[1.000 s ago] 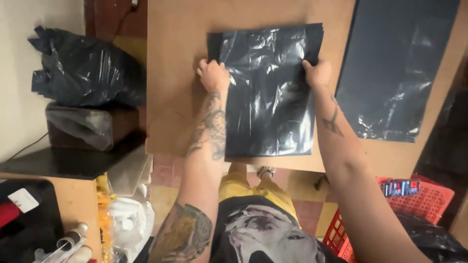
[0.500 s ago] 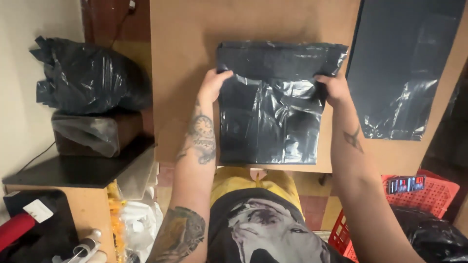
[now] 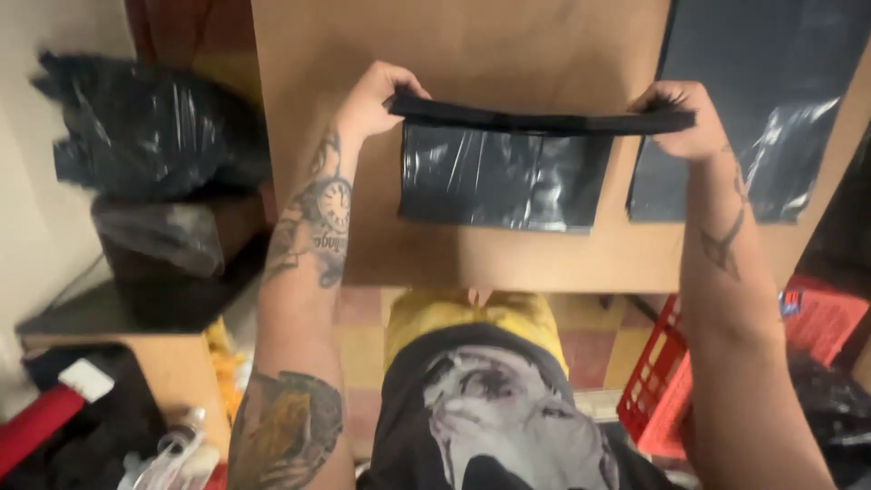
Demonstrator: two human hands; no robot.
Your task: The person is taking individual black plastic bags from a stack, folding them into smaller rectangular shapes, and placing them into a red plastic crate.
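Left hand [image 3: 370, 100] and right hand [image 3: 682, 116] are each clenched on an end of the folded top edge of a black plastic bag [image 3: 504, 172], lifted over the wooden worktop [image 3: 508, 45]. Red crate [image 3: 667, 381] stands below right; its contents cannot be made out.

Brown wooden table [image 3: 508, 54], tiled floor [image 3: 599, 336] below (reddish, yellow), pale wall [image 3: 36, 181] left, dim light

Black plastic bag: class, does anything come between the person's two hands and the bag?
Nothing visible does. The left hand and right hand each grip an end of the black plastic bag directly, above the wooden table.
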